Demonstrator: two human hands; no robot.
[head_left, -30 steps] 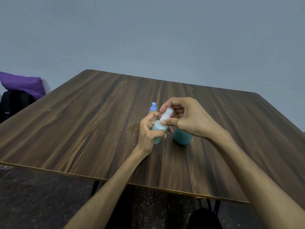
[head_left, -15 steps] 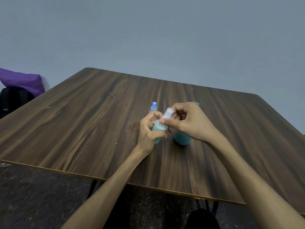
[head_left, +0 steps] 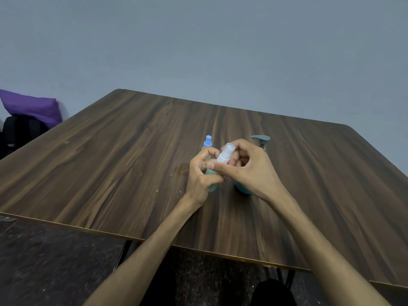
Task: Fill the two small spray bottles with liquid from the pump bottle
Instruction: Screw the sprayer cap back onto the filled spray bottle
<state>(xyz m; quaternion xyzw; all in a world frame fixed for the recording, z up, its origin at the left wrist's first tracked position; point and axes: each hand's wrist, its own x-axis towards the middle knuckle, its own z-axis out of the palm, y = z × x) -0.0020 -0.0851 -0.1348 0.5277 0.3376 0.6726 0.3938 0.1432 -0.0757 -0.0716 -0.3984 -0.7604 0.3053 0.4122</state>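
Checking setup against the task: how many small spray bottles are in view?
2. One white-capped spray bottle held in both hands; one blue-capped spray bottle standing on the table behind the left hand, mostly hidden.

Left hand (head_left: 202, 173) gripping small spray bottle (head_left: 212, 173) above wooden table (head_left: 110, 164), right hand (head_left: 249, 171) pinching its white cap (head_left: 224, 153), pump bottle (head_left: 260, 140) behind, blue-capped bottle (head_left: 208, 141) beside.

Table (head_left: 123, 164) — dark wood-grain, smooth

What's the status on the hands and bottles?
Left hand grips small bottle. Right hand pinches its white top. Second spray bottle, pump bottle behind; nothing blocking.
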